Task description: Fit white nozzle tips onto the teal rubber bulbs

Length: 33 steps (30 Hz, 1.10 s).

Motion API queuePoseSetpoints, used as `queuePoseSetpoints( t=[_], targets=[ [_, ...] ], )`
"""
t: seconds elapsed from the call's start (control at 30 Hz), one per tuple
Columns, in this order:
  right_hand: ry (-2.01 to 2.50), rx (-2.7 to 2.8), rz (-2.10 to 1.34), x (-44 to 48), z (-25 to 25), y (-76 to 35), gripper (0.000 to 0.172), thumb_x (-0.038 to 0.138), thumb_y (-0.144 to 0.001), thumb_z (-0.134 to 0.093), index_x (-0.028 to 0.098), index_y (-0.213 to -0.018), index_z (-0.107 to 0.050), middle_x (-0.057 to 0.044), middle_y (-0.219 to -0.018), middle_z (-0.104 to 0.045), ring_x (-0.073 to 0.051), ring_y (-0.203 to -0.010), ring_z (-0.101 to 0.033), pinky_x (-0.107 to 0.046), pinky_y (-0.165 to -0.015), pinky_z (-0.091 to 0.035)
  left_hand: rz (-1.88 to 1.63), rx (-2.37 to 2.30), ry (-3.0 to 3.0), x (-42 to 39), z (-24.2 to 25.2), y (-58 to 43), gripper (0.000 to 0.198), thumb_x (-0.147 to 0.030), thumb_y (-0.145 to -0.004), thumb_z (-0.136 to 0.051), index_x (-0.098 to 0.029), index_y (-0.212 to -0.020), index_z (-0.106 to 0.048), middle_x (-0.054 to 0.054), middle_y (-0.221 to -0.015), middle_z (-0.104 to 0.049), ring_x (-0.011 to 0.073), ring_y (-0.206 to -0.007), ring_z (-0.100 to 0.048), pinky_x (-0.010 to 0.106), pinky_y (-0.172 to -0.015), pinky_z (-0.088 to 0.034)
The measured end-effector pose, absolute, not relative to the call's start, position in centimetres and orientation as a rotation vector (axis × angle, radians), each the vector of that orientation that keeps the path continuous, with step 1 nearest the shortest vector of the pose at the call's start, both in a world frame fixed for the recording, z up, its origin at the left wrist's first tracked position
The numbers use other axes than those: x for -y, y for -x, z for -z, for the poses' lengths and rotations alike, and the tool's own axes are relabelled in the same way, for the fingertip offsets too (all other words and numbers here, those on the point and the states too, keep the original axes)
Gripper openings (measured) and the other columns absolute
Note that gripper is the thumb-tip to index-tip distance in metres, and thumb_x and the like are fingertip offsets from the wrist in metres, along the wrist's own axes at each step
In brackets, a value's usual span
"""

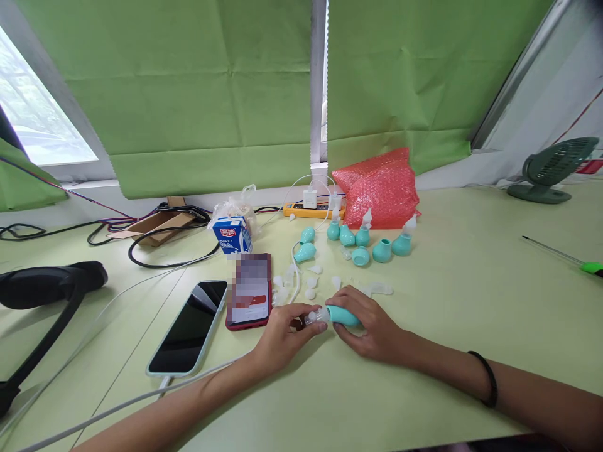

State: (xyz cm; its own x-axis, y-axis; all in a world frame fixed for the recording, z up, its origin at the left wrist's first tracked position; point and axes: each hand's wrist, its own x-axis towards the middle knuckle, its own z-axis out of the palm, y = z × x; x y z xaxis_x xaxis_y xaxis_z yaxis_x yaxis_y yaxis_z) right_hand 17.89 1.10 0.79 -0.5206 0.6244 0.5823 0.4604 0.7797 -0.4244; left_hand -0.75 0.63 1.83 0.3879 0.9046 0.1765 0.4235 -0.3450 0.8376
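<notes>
Two hands: the left hand (282,333) pinches a clear nozzle (316,316) between thumb and fingers as the right hand (374,328) grips a teal bulb (343,316), the two parts meeting end to end.
Bulb and nozzle: held roughly level over the pale green table (452,289), between the hands.
Loose parts: small translucent pieces (310,293) lie scattered just beyond the fingers.
Other bulbs: more teal bulbs (382,250) sit farther back, some tipped with clear nozzles, near a red bubble-wrap bag (382,198).
Left side: a red-cased phone (250,295) lies beside a pale-cased phone (189,329), a blue milk carton (233,238) behind.
Right wrist: a black band (492,382).
</notes>
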Motion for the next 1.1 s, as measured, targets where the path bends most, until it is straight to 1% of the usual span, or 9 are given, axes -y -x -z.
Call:
queuePoseSetpoints(
  t=[0.13, 0.27, 0.4, 0.57, 0.7, 0.8, 0.9, 1.0, 1.1],
  targets=[
    [0.778, 2.292, -0.046, -1.5, -0.3, -18.1, 0.021, 0.008, -0.069, -0.045, 0.015, -0.088, -0.049, -0.007, -0.077, -0.050, -0.017, -0.071, -0.046, -0.028, -0.058, -0.042, -0.750, -1.144, -2.151, -0.2, -2.4, 0.8, 0.029, -0.035, -0.076, -0.053, -0.012, -0.090, -0.064, 0.001, -0.064, -0.058, 0.0093, -0.055, -0.044, 0.020, -0.051, -0.035],
    [0.758, 2.366, 0.226, -1.8, 0.0, -18.2, 0.018, 0.005, -0.071, -0.039, 0.013, -0.083, -0.050, -0.008, -0.073, -0.051, -0.017, -0.067, -0.046, -0.026, -0.053, -0.039, -0.700, -1.151, -2.227, -0.1, -2.4, 0.8, 0.028, -0.035, -0.079, -0.049, -0.014, -0.091, -0.063, 0.001, -0.065, -0.058, 0.0098, -0.055, -0.046, 0.020, -0.051, -0.034],
    [0.747, 2.382, 0.289, -1.9, -0.1, -18.1, 0.019, 0.004, -0.072, -0.037, 0.013, -0.081, -0.051, -0.007, -0.072, -0.052, -0.016, -0.066, -0.048, -0.023, -0.051, -0.038, -0.707, -1.174, -2.271, -0.2, -2.1, 0.8, 0.028, -0.036, -0.079, -0.049, -0.012, -0.087, -0.063, 0.000, -0.060, -0.056, 0.0091, -0.052, -0.045, 0.019, -0.048, -0.033],
    [0.777, 2.391, -0.031, -2.3, -0.4, -17.7, 0.013, 0.008, -0.068, -0.044, 0.015, -0.076, -0.051, -0.003, -0.067, -0.051, -0.012, -0.057, -0.047, -0.022, -0.048, -0.033, -0.808, -1.133, -2.352, -0.2, -1.4, 1.0, 0.023, -0.029, -0.076, -0.053, -0.011, -0.085, -0.063, 0.000, -0.056, -0.055, 0.0075, -0.046, -0.043, 0.018, -0.044, -0.032],
    [0.850, 2.345, -0.324, -2.4, -0.8, -17.4, 0.013, 0.008, -0.062, -0.050, 0.016, -0.072, -0.050, 0.000, -0.066, -0.054, -0.010, -0.057, -0.048, -0.020, -0.049, -0.033, -0.952, -1.013, -2.519, -0.1, -0.9, 1.1, 0.021, -0.025, -0.078, -0.051, -0.009, -0.089, -0.060, 0.000, -0.054, -0.052, 0.0078, -0.044, -0.041, 0.019, -0.043, -0.032],
    [0.906, 2.362, -0.472, -2.3, -1.3, -17.3, 0.012, 0.008, -0.059, -0.052, 0.016, -0.068, -0.050, 0.001, -0.063, -0.055, -0.010, -0.056, -0.049, -0.020, -0.051, -0.033, -1.014, -0.914, -2.680, 0.0, -0.5, 1.1, 0.020, -0.021, -0.081, -0.046, -0.008, -0.093, -0.056, 0.002, -0.056, -0.052, 0.0097, -0.048, -0.043, 0.020, -0.043, -0.034],
    [0.950, 2.404, -0.624, -2.2, -1.8, -17.4, 0.012, 0.008, -0.058, -0.051, 0.016, -0.067, -0.052, 0.002, -0.060, -0.055, -0.009, -0.055, -0.049, -0.019, -0.050, -0.033, -1.078, -0.857, -2.889, 0.1, 0.0, 0.9, 0.020, -0.016, -0.083, -0.043, -0.005, -0.099, -0.050, 0.006, -0.062, -0.056, 0.0132, -0.054, -0.047, 0.023, -0.046, -0.039],
    [0.977, 2.444, -0.804, -2.1, -2.2, -17.5, 0.013, 0.008, -0.058, -0.049, 0.015, -0.067, -0.053, 0.003, -0.058, -0.055, -0.008, -0.052, -0.048, -0.017, -0.047, -0.033, -1.032, -0.823, -3.136, 0.5, 0.1, 0.8, 0.022, -0.013, -0.083, -0.042, -0.001, -0.101, -0.046, 0.009, -0.066, -0.058, 0.0158, -0.056, -0.049, 0.026, -0.045, -0.042],
    [0.989, 2.455, -0.924, -2.1, -2.4, -17.7, 0.012, 0.009, -0.058, -0.048, 0.015, -0.067, -0.055, 0.002, -0.059, -0.056, -0.008, -0.052, -0.048, -0.017, -0.047, -0.034, -0.872, -0.801, -3.322, 0.9, -0.5, 0.8, 0.024, -0.010, -0.083, -0.040, 0.003, -0.103, -0.043, 0.010, -0.066, -0.057, 0.0174, -0.056, -0.050, 0.028, -0.043, -0.042]
  ],
)
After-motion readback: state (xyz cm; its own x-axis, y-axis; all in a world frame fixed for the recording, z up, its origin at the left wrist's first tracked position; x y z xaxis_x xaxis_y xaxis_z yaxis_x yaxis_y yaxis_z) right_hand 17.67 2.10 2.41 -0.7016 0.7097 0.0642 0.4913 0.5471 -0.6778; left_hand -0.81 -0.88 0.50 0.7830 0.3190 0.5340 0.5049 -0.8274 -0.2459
